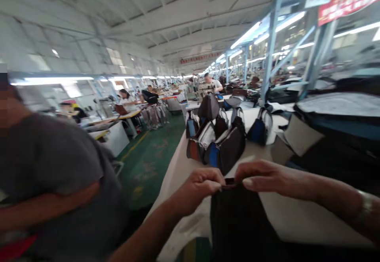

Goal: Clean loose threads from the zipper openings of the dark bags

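L hand (197,188), R hand (267,179) pinch black bag (237,222) top; hangs vertical.

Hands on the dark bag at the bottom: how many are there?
2. The left hand pinches the top edge of the dark bag from the left, the right hand from the right. A co-worker's arm at far left is apart; that person's hands are hidden.

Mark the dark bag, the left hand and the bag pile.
dark bag (237,222): head view, its front panel.
left hand (197,188): head view, back of the hand.
bag pile (230,147): head view, brown bag in front.
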`<action>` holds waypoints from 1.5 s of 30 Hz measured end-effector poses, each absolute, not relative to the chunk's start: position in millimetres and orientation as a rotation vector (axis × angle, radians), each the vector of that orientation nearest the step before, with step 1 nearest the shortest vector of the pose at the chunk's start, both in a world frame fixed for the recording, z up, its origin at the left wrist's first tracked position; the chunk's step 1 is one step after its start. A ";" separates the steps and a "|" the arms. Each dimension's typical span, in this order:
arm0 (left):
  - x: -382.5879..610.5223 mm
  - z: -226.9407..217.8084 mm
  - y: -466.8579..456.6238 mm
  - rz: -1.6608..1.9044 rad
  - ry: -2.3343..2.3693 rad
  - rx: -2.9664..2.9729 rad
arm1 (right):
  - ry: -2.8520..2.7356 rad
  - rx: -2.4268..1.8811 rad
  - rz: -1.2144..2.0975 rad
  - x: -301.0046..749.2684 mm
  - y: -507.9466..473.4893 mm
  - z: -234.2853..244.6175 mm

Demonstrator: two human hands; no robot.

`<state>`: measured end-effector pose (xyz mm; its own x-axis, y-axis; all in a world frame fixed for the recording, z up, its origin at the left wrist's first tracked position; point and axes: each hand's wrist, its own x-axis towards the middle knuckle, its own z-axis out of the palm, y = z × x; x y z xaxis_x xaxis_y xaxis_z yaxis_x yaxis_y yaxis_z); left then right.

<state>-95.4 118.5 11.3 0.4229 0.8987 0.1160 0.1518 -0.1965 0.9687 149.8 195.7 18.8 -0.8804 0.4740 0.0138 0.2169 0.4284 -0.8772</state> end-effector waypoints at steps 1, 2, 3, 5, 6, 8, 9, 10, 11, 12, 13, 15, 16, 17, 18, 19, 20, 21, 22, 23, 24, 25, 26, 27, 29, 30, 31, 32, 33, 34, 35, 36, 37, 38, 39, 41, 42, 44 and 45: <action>-98.6 10.7 119.7 0.890 0.928 1.605 | -2.402 -0.565 1.542 151.8 196.8 14.2; -101.0 11.3 120.4 0.860 0.919 1.575 | -2.356 -0.540 1.637 153.1 196.0 8.3; -102.3 13.9 120.1 0.808 0.907 1.544 | -2.297 -0.518 1.700 153.3 193.1 2.0; -100.7 24.4 116.0 0.658 0.905 1.503 | -2.194 -0.449 1.732 151.1 182.6 -8.0; -97.8 31.3 112.6 0.577 0.926 1.506 | -2.163 -0.412 1.722 149.4 176.4 -10.8; -89.0 44.3 105.1 0.428 0.996 1.565 | -2.112 -0.370 1.695 147.0 165.1 -11.8; -84.0 48.9 102.1 0.379 1.040 1.605 | -2.083 -0.365 1.696 146.9 160.9 -10.6; -79.2 51.6 99.9 0.347 1.079 1.632 | -2.054 -0.366 1.706 147.5 157.9 -8.8; -75.0 52.6 98.7 0.331 1.105 1.641 | -2.029 -0.370 1.720 148.7 156.0 -6.7; -71.3 52.0 98.2 0.331 1.115 1.632 | -2.013 -0.374 1.735 150.5 154.8 -4.6; -68.2 50.4 98.5 0.341 1.119 1.615 | -2.008 -0.374 1.747 152.7 154.2 -2.8; -63.2 46.2 100.3 0.363 1.115 1.571 | -1.998 -0.380 1.767 157.2 153.9 -0.2; -61.0 44.5 101.4 0.370 1.114 1.558 | -1.987 -0.389 1.778 159.3 153.9 0.5; -58.7 43.3 102.6 0.377 1.119 1.547 | -1.968 -0.403 1.790 161.2 153.9 0.8; -56.3 42.6 103.7 0.386 1.134 1.540 | -1.948 -0.417 1.800 162.9 154.0 0.8; -53.8 42.6 104.6 0.393 1.151 1.539 | -1.931 -0.431 1.805 164.3 154.2 0.7; -51.3 43.0 105.4 0.399 1.164 1.540 | -1.916 -0.446 1.807 165.6 154.5 0.4; -48.9 43.7 106.1 0.404 1.178 1.541 | -1.907 -0.461 1.807 166.6 154.9 0.2; -46.7 44.5 106.7 0.403 1.189 1.541 | -1.902 -0.474 1.808 167.4 155.3 0.1; -44.8 45.3 107.3 0.398 1.193 1.539 | -1.898 -0.485 1.810 168.1 155.7 0.1; -43.3 45.9 108.0 0.392 1.191 1.539 | -1.893 -0.492 1.811 168.6 156.1 0.2; -42.2 46.1 108.8 0.388 1.184 1.541 | -1.889 -0.496 1.808 168.9 156.5 0.2; -41.4 46.1 109.7 0.385 1.176 1.540 | -1.890 -0.502 1.794 169.0 156.8 0.2; -41.0 45.7 110.7 0.383 1.164 1.542 | -1.894 -0.512 1.774 168.9 157.1 0.0; -40.8 44.5 112.5 0.384 1.143 1.549 | -1.902 -0.533 1.737 168.2 157.7 -1.5; -40.8 43.9 113.1 0.378 1.140 1.553 | -1.902 -0.547 1.732 167.8 158.1 -2.6; -41.0 43.4 113.5 0.368 1.147 1.557 | -1.894 -0.560 1.739 167.4 158.4 -4.1; -41.1 43.1 113.6 0.359 1.162 1.557 | -1.880 -0.573 1.751 167.0 158.7 -5.7; -41.2 43.1 113.5 0.351 1.180 1.553 | -1.864 -0.585 1.761 166.7 158.9 -7.3; -41.3 43.3 113.2 0.345 1.198 1.550 | -1.846 -0.595 1.765 166.4 159.1 -9.0; -41.3 43.9 112.8 0.338 1.206 1.546 | -1.829 -0.601 1.767 166.2 159.1 -10.5; -41.2 44.8 112.4 0.330 1.208 1.543 | -1.815 -0.600 1.766 166.0 159.0 -11.8; -40.8 45.9 112.1 0.314 1.206 1.545 | -1.807 -0.595 1.760 165.6 158.7 -12.8; -40.4 47.1 112.0 0.297 1.216 1.558 | -1.805 -0.589 1.748 165.2 158.4 -13.6; -39.7 48.3 112.2 0.279 1.236 1.582 | -1.807 -0.584 1.732 164.6 157.9 -14.1; -38.2 49.8 113.2 0.243 1.300 1.625 | -1.826 -0.585 1.680 163.3 156.4 -14.3; -37.5 50.0 113.9 0.229 1.332 1.646 | -1.841 -0.601 1.647 162.5 155.5 -14.1; -36.3 49.1 114.9 0.201 1.365 1.672 | -1.880 -0.661 1.561 161.1 153.4 -13.6; -35.8 48.1 115.1 0.193 1.368 1.687 | -1.898 -0.697 1.504 160.5 152.3 -13.6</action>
